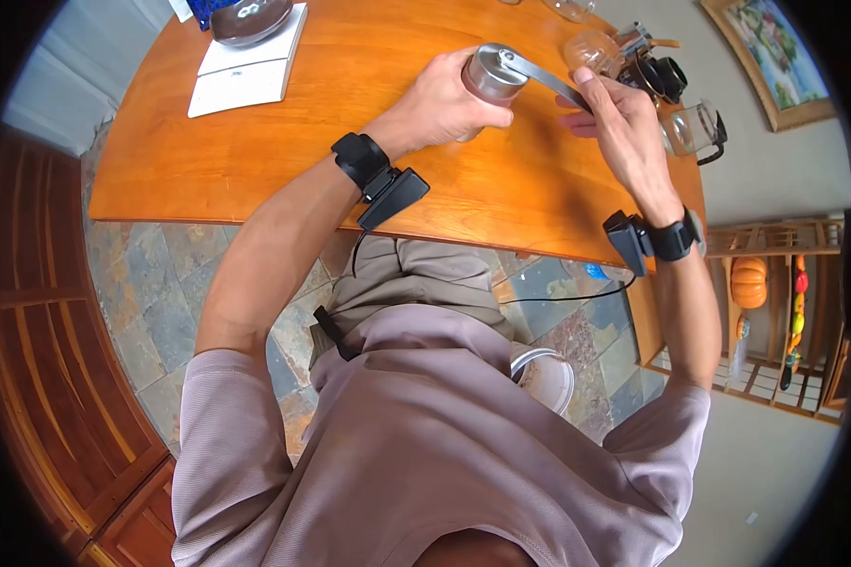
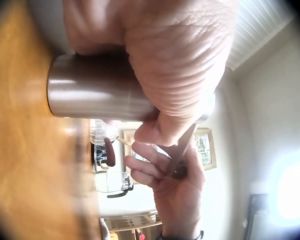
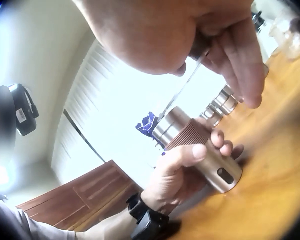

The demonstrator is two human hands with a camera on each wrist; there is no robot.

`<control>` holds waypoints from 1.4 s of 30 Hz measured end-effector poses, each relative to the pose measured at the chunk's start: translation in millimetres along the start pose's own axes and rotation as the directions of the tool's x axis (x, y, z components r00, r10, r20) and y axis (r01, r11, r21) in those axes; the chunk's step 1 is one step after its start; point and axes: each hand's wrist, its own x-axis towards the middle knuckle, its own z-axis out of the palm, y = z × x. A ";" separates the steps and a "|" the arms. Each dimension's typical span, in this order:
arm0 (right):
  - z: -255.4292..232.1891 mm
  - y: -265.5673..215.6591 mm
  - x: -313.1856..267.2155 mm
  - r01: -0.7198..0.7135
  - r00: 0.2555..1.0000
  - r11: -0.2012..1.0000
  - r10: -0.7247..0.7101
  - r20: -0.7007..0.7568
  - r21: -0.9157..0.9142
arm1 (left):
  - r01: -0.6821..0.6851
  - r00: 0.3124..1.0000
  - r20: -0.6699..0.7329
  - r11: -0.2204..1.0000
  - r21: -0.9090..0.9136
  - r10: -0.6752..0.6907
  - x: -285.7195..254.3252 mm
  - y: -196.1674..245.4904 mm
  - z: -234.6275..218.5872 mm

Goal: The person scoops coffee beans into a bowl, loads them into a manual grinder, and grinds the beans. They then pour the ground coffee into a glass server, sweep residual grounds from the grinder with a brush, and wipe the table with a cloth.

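A steel hand grinder [image 1: 497, 74] with a ribbed brown band stands over the wooden table, tilted in the right wrist view [image 3: 200, 145]. The left hand [image 1: 442, 102] wraps its fingers and thumb round the grinder's body [image 2: 95, 87]. A flat metal crank arm [image 1: 544, 79] runs from the grinder's lid towards the right. At its outer end the right hand [image 1: 622, 123] pinches the dark knob [image 2: 180, 171] between thumb and fingers, the other fingers extended. Whether the grinder's base touches the table cannot be told.
A white scale [image 1: 241, 83] with a dark bowl [image 1: 251, 21] stands at the table's back left. Glass vessels, a black device [image 1: 660, 76] and a glass pot [image 1: 692, 128] line the right edge. Steel canisters [image 3: 224, 101] show beyond the grinder. The table's front edge lies near the person.
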 end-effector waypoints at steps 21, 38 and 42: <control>37.4 -18.1 -40.3 0.799 0.573 0.537 -0.817 0.068 -0.271 | -0.064 0.998 0.011 0.992 -0.112 0.066 2.2 -3.4 8.9; 124.5 -75.9 33.3 0.805 0.094 -0.153 -0.921 0.378 -0.573 | 0.030 0.997 0.080 0.914 -0.405 0.003 -62.4 -93.7 -30.5; 151.1 -89.1 70.4 0.731 0.245 -0.044 -0.915 0.321 -0.681 | -0.006 0.997 0.077 0.990 -0.144 0.017 -11.3 -115.4 -11.6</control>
